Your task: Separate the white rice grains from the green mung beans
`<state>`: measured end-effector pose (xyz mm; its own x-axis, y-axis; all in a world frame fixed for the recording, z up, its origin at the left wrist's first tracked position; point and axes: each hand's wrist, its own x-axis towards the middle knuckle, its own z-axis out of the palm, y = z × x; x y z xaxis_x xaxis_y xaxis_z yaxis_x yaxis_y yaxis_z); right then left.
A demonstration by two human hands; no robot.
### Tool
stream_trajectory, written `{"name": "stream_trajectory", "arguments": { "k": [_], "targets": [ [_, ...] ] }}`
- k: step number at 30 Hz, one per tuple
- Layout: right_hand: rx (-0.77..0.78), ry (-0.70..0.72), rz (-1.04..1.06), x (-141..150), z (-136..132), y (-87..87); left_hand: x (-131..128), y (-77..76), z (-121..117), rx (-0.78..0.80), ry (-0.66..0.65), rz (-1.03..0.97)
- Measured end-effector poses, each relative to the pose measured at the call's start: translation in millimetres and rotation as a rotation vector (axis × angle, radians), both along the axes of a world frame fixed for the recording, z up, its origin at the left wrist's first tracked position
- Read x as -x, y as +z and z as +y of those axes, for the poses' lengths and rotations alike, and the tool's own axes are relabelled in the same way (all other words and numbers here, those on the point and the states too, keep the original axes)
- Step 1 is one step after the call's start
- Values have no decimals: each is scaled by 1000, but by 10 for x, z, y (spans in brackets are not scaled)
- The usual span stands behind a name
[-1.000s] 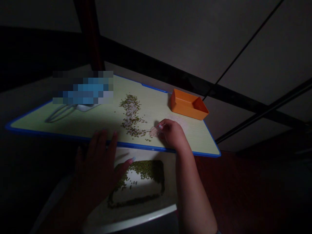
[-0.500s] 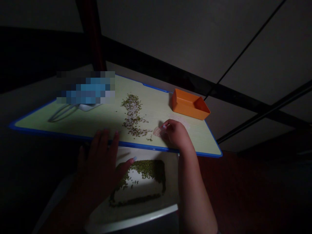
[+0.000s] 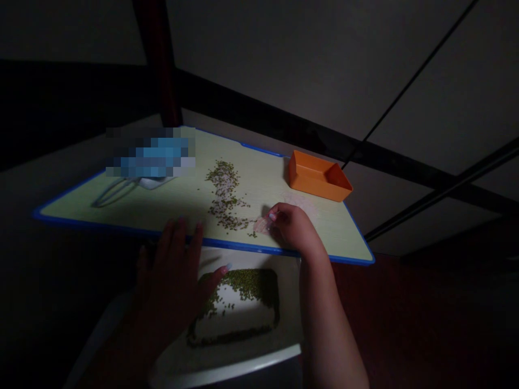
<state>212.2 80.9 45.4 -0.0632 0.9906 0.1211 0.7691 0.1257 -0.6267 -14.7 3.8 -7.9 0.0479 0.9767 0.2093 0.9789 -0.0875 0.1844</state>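
My right hand (image 3: pixel 295 224) rests low over the pale board (image 3: pixel 186 219), its fingers pinched together. A small pale pink patch (image 3: pixel 261 224) lies at its fingertips; whether it is grains or a thin see-through piece, I cannot tell. Left of it a band of green beans mixed with pale grains (image 3: pixel 225 197) curves across the board. My left hand (image 3: pixel 174 270) is spread open at the board's near edge, its fingertips by the blue rim and its thumb above a white drawer-like bin (image 3: pixel 284 329). Green beans (image 3: pixel 251 283) lie in that bin.
An orange open box (image 3: pixel 320 183) stands at the board's far right. Faint pale grains (image 3: pixel 300 205) lie in front of it. At the far left is a blurred-out blue item (image 3: pixel 156 156) with a looped cord or handle (image 3: pixel 113 192). Pale panels rise behind.
The whole view has shifted slightly, so everything sits a little to the right and lower. My right hand stays pinched by the pink patch, and my left stays spread at the edge.
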Motion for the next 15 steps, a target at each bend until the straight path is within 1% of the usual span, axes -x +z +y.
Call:
{"name": "stream_trajectory", "arguments": {
  "k": [7,15],
  "targets": [
    [6,64,29,25,-16,-4,13,-21,4,19,4,-24],
    [-6,107,35,42,-21,6,-19,43,3,30,26,-19]
  ]
}}
